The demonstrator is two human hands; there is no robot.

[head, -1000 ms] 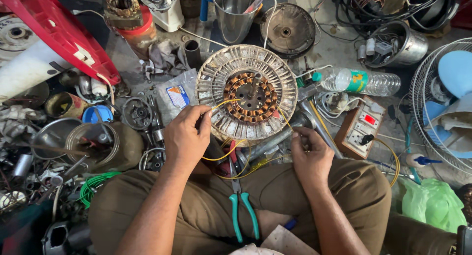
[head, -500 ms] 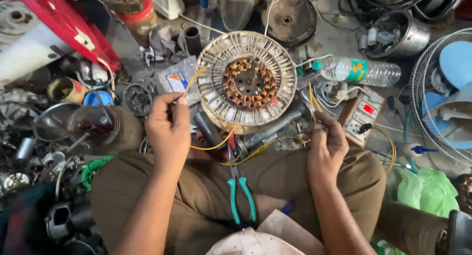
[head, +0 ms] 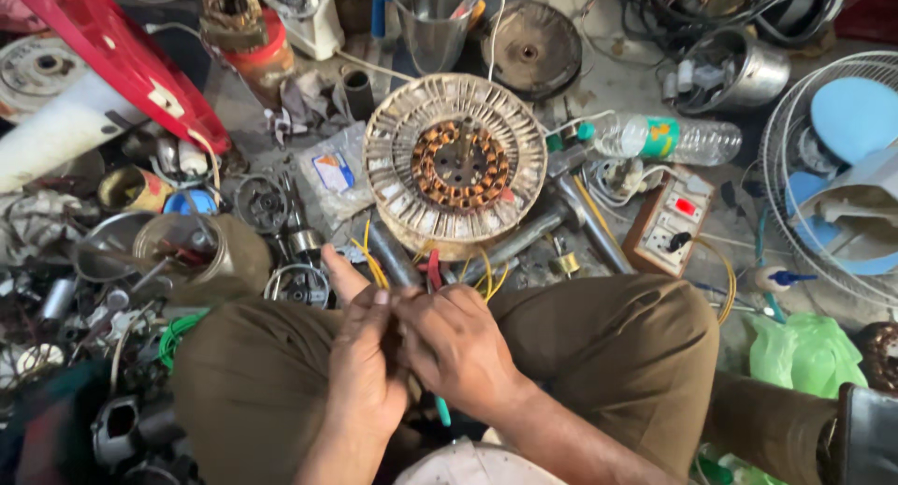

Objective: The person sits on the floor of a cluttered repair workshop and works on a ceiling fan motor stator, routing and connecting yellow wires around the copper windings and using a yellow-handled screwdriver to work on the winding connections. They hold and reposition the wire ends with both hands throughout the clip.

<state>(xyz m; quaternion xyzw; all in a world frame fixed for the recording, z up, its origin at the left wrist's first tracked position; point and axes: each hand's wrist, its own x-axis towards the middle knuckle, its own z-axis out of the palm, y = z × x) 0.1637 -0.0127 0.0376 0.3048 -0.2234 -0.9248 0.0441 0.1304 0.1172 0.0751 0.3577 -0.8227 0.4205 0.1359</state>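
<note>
Both hands pulled back from round copper-wound motor stator [head: 456, 165] to lap. Left hand [head: 365, 363] and right hand [head: 454, 345] now pinch yellow wires [head: 374, 265] together.

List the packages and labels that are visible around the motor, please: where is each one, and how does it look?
Plastic bag: left of the round motor part, clear and flat, with a small white, blue and red label.
Water bottle: right of the motor part, lying on its side, clear with a green cap and a green and orange label.
Tin can: far left, yellow label.
No screens in view.
</note>
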